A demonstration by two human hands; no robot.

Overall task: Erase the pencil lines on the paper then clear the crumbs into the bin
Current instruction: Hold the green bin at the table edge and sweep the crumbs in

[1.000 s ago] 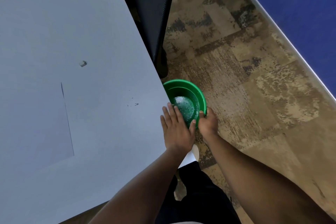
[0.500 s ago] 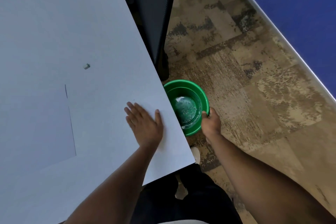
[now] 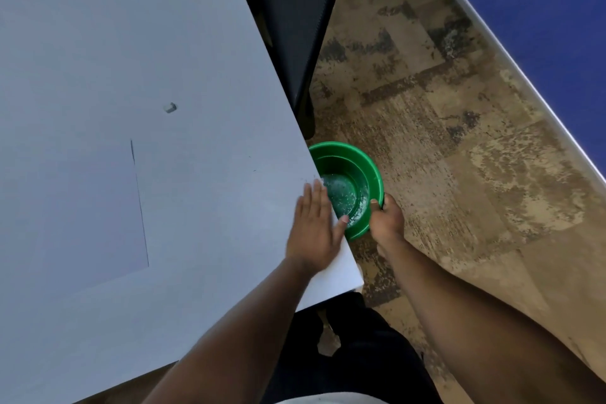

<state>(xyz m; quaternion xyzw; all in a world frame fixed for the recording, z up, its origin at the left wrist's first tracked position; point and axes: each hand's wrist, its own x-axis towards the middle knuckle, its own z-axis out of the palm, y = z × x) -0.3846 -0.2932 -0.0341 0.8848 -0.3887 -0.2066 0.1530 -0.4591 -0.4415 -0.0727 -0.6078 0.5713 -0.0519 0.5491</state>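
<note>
My left hand [image 3: 313,233] lies flat with straight fingers at the edge of the one white table [image 3: 98,43], fingertips reaching over the one round green plastic bin [image 3: 367,167]; my right hand [image 3: 385,223] grips its rim, thumb inside; many small crumbs [image 3: 342,195] lie in its bottom; one white paper sheet [image 3: 72,213] lies well to the left, one small grey eraser piece [image 3: 170,107] above it.
</note>
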